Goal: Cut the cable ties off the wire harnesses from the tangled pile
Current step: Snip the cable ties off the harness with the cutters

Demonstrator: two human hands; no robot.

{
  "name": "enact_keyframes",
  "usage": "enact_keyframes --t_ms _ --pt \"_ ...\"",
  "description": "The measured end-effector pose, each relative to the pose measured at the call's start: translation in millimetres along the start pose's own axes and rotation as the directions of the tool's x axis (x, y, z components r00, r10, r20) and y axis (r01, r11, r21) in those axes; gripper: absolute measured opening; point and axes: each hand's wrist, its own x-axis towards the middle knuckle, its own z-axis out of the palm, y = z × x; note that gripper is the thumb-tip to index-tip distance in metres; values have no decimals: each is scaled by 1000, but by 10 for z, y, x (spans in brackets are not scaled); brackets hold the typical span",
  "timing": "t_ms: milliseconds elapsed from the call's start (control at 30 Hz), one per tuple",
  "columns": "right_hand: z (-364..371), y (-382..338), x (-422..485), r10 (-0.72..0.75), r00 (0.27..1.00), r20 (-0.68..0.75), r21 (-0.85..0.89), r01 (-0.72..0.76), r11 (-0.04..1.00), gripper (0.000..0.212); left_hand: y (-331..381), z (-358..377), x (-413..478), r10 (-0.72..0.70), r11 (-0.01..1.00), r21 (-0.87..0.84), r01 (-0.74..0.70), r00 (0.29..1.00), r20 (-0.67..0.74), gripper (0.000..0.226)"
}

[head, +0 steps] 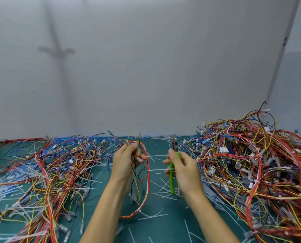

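Pinching a looped red-and-yellow wire harness (147,174) in my left hand (126,160), right hand (183,171) wrapped round green-handled cutters (172,176); snipped white plastic ties (153,216) litter the teal mat (163,230), but the tangled pile (251,163) seems mostly undone.

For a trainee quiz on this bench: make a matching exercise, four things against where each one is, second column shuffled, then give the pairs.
Things
1. green-handled cutting pliers
2. looped red and yellow wire harness
3. tall tangled heap of multicoloured wires
4. loose white plastic cable ties

Places
A. scattered on the dark green mat between the forearms
B. held in the left hand
C. held in the right hand
D. piled at the mat's right side

Pairs: 1-C; 2-B; 3-D; 4-A
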Motion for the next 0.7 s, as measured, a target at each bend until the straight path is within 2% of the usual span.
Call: enact_keyframes --t_ms 67,133,200,300,400,467,600,700 --pt "-8 12 11 36 999 34 41 -38 998 17 -10 -3 6 -51 997 -51 55 996 72 25" --pt "4 19 4 54 995 85 70 -60 996 9 -15 -18 7 -87 995 -30 92 987 137 25" --pt "35 24 -8 50 993 105 86 -59 995 9 -18 -33 0 -98 992 100 81 981 168 26" --pt "81 44 -17 30 999 40 105 -34 994 11 -11 -44 -20 -78 943 331 13 980 184 17" --pt "80 59 -8 -12 999 -40 118 17 993 11 -13 -28 -45 -84 900 436 -6 979 187 13" --pt "75 63 6 -44 997 -60 124 51 991 13 -9 -15 -67 -120 900 435 19 972 204 15" --pt "79 72 29 -88 992 -95 98 97 990 15 12 -30 -85 -206 915 395 83 938 280 41" --pt "83 77 32 -101 989 -104 91 110 990 14 13 -60 -83 -217 936 337 104 923 317 40"
